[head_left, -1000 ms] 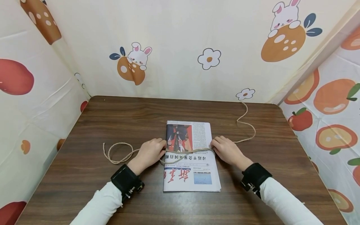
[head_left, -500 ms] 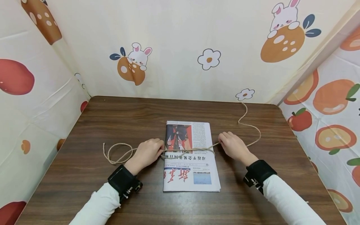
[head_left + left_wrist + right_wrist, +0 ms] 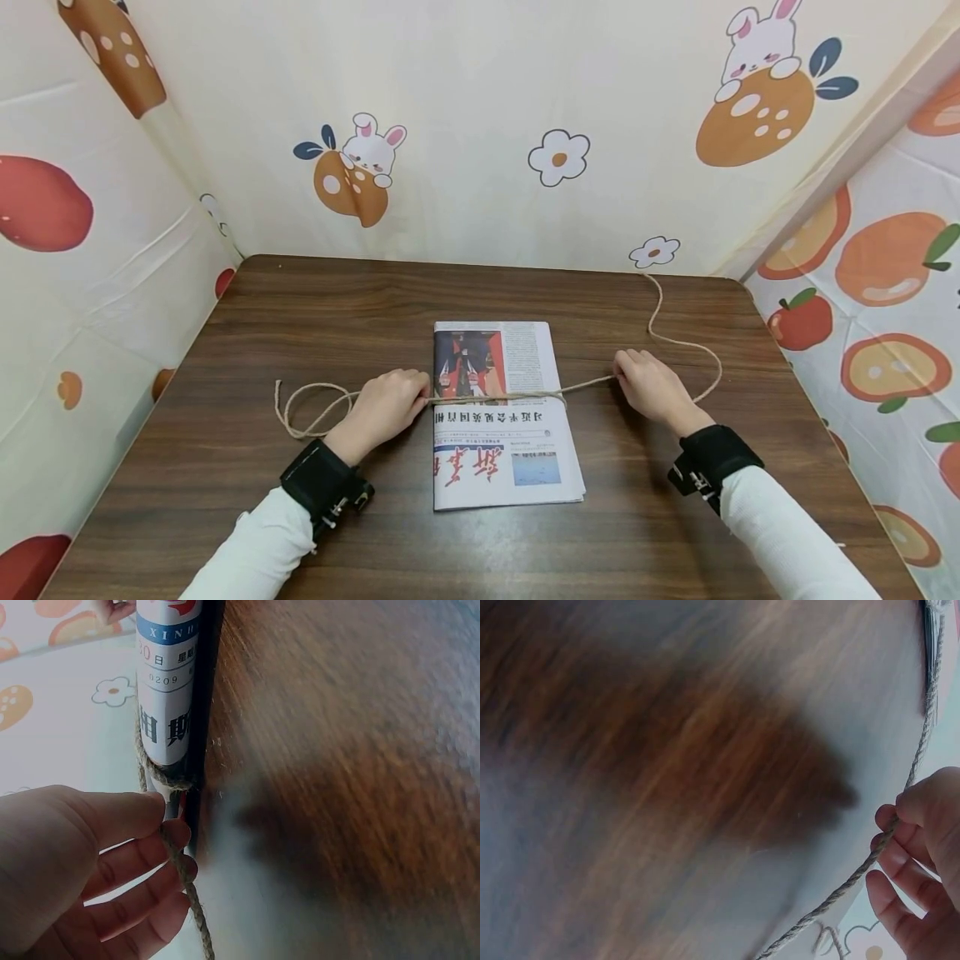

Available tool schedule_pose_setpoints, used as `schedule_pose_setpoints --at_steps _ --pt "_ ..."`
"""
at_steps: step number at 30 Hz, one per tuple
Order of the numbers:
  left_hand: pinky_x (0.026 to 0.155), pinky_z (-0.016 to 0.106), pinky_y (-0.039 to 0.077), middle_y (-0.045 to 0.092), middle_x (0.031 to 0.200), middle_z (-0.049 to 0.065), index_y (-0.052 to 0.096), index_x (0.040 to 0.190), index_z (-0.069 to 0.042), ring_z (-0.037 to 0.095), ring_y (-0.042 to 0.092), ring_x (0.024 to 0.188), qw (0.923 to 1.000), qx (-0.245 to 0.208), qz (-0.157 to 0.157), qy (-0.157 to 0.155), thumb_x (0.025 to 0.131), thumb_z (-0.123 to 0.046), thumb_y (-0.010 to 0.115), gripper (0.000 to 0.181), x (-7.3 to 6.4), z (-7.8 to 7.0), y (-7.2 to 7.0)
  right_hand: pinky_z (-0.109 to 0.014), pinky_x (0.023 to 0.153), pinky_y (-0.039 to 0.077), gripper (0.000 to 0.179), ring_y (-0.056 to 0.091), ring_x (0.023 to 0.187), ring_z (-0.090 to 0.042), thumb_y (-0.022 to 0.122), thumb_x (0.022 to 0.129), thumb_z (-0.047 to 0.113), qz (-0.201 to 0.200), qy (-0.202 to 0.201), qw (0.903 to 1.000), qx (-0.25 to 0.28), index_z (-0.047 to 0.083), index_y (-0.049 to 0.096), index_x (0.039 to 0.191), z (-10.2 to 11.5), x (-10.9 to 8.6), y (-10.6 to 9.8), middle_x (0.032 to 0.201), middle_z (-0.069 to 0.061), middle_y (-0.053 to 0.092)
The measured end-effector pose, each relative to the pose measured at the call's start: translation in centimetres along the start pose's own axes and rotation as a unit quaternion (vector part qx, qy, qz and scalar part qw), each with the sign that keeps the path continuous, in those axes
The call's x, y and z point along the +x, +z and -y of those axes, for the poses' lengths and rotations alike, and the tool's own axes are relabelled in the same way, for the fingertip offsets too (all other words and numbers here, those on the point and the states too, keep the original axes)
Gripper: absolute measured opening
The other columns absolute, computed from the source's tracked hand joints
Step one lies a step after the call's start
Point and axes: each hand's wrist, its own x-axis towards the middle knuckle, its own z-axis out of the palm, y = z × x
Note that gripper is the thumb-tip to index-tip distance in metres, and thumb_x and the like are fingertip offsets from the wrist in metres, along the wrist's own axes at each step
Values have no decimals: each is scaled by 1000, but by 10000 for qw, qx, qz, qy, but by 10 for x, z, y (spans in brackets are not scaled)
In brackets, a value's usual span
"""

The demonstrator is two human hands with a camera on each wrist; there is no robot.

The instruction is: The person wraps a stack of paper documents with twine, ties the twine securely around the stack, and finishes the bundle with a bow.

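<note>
A folded newspaper (image 3: 498, 454) lies on the table, with a thin jute rope (image 3: 487, 398) across its middle. In the left wrist view, the rope bends round the newspaper's folded edge (image 3: 166, 697). Close beside that edge, my left hand (image 3: 386, 410) pinches the rope between thumb and fingertips. A length of rope (image 3: 196, 907) trails down past those fingers. Out to the right of the newspaper, my right hand (image 3: 651, 387) pinches the other length of rope, its thumb and forefinger meeting on the strand (image 3: 919, 754). Between that hand and the newspaper the rope runs nearly straight.
One loose rope tail (image 3: 292, 417) curls on the wooden table (image 3: 360, 317) at the left. The other rope tail (image 3: 712, 358) winds up to the table's back edge at the right. Printed cloth curtains (image 3: 465, 200) stand behind the table and at both sides.
My right hand has moved right, drawing rope with it. The slack loop across the newspaper has pulled into a near-straight line. The newspaper has slid slightly left, and my left hand a little too.
</note>
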Motion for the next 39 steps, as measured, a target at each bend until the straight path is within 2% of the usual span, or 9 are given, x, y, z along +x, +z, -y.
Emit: schedule_pose_setpoints --at_steps 4,8,16,20,23,27,31,34,39 --pt "48 25 36 47 64 -7 51 67 -17 9 44 57 10000 47 30 -7 80 -11 67 22 0 0 1 -30 52 33 23 39 58 -19 65 73 -4 44 33 9999 -108 8 45 74 1 0 2 67 -2 43" --pt "48 26 37 49 65 -6 53 68 -17 10 46 58 9999 152 20 -25 79 -12 68 20 1 -1 2 -35 53 39 17 48 65 -24 67 75 2 232 -25 9995 -189 7 52 79 8 3 4 73 -5 49" --pt "53 27 37 51 66 -5 55 72 -17 10 45 59 9999 104 -12 77 79 -15 68 15 4 -7 3 -39 64 45 20 55 82 -25 70 78 13 292 -589 9978 91 9 62 96 31 15 10 91 -5 58" --pt "52 27 35 50 64 -5 53 71 -17 11 43 58 9999 87 58 74 80 -14 67 17 5 -9 3 -36 63 44 16 54 80 -22 71 78 14 276 -743 9968 77 12 61 91 39 18 14 88 -2 56" --pt "53 28 38 53 66 -5 55 72 -17 11 47 59 9999 109 104 61 80 -14 68 15 5 -10 3 -34 60 42 14 52 75 -20 71 78 13 246 -787 9966 36 13 59 85 41 19 15 82 0 54" --pt "55 28 43 56 70 -4 60 75 -16 11 53 63 9998 152 109 51 81 -14 68 10 4 -11 1 -31 57 38 15 50 69 -19 71 77 12 215 -695 9973 126 13 57 80 42 22 12 77 1 53" --pt "54 26 43 54 71 -4 61 76 -16 10 53 62 9999 137 78 56 81 -14 69 9 0 -13 -2 -31 56 37 15 48 67 -18 70 77 12 234 -565 9980 165 14 56 77 42 28 7 75 2 52" --pt "53 24 42 53 70 -5 61 76 -16 8 52 62 9997 162 16 156 80 -14 69 10 -3 -15 -3 -31 57 38 13 49 68 -19 69 78 11 252 -540 9982 106 14 57 78 42 35 3 76 1 53" --pt "50 24 40 51 68 -6 58 72 -17 8 49 59 9980 326 -156 513 79 -16 71 14 -8 -22 -4 -31 57 37 12 48 68 -19 69 79 9 280 -534 9982 13 13 58 81 41 51 -2 78 -1 54"
